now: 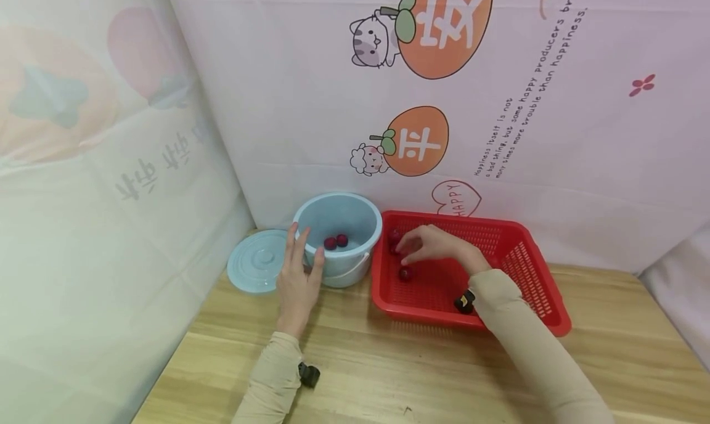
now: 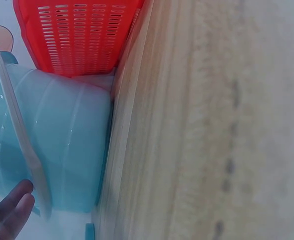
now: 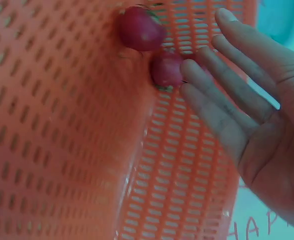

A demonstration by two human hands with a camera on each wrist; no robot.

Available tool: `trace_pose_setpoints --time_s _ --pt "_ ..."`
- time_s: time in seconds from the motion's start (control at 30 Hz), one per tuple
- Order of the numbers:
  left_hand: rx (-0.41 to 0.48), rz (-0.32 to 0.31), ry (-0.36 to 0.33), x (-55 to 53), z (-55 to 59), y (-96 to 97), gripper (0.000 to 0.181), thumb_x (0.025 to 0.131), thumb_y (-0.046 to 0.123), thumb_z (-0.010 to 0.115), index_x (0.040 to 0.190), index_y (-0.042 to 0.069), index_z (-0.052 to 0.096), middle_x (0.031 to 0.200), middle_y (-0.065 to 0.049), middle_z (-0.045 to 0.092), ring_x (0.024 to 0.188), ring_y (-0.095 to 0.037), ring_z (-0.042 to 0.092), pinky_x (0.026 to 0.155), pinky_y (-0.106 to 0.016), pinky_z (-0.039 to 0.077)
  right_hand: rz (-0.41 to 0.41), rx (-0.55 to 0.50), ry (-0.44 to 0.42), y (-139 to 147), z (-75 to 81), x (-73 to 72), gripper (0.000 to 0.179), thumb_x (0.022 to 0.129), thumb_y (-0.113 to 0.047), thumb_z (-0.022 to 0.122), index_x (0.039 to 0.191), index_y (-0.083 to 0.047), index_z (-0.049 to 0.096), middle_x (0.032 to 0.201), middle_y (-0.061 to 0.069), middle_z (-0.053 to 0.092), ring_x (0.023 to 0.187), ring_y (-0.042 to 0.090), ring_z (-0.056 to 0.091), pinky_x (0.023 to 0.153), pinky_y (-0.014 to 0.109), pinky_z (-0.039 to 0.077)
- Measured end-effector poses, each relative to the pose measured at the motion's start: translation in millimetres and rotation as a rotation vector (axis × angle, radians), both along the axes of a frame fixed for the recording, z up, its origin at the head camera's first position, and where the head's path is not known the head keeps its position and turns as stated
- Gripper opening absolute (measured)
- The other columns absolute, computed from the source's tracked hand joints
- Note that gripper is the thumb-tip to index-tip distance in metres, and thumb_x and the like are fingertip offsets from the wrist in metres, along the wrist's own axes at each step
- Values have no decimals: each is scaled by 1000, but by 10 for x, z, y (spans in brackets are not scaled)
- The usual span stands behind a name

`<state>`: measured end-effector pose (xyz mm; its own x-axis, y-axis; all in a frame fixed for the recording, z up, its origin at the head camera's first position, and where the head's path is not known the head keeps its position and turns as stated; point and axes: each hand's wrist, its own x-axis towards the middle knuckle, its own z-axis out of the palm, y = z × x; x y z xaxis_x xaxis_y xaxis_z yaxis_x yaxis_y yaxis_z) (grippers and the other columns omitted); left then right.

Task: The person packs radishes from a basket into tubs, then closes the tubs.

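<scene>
In the head view, your left grip stands at the near-left side of the light blue bucket, its fingers and thumb spread and holding nothing; the fingertips overlap the rim from this angle, so you cannot tell whether they touch it. Two round red pieces lie inside that bucket, and its blue lid lies to the left on the wooden surface. Your right grip is over the inside of the red basket, just right of the bucket, with the fingers bent and the thumb parted from them, nothing pinched between. A lone red piece lies on the basket floor just below your thumb, while others sit toward the basket's left end, partly behind your fingers. In the left wrist view, only a few fingers of your left grip show at the lower corner, near the pale handle that hangs across the bucket's side (contact there is too hard to judge). In the right wrist view, your right grip is relaxed, fingers extended and thumb well apart, with no piece held. Your fingertips overlap the red pieces by the slotted wall, though touch cannot be confirmed; one piece is partly hidden behind your fingers, and another lies apart from them.
</scene>
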<state>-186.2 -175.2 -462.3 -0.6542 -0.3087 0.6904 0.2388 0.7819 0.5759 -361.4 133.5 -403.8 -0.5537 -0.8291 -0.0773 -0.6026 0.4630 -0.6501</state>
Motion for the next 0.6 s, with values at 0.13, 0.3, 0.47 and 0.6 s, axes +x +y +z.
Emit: trace_pose_setpoints --time_s 0.13,0.3,0.47,0.6 --pt "1 -2 1 -9 -9 -1 57 107 47 55 160 25 49 171 4 33 61 -15 59 47 -30 42 5 40 -37 -30 -48 32 44 90 -19 86 129 -5 74 123 11 75 107 24 73 91 39 60" --pt "3 -5 1 -14 -16 6 58 107 47 55 158 21 51 171 5 33 61 -14 60 46 -29 42 33 91 -43 -52 -112 56 42 89 -17 87 128 -7 75 122 8 75 111 25 71 93 39 60" --pt "11 6 -16 -13 -16 2 58 107 48 54 158 22 51 172 10 30 59 -17 55 45 -30 39 40 199 -72 -90 -152 55 33 91 -17 85 122 -10 77 116 4 75 109 21 69 96 41 58" --pt "14 12 -24 -14 -5 -6 58 107 49 54 159 24 50 172 10 29 57 -18 48 43 -31 36 39 246 -105 -114 -144 64 29 90 -16 85 118 -12 78 113 0 74 108 20 66 98 44 56"
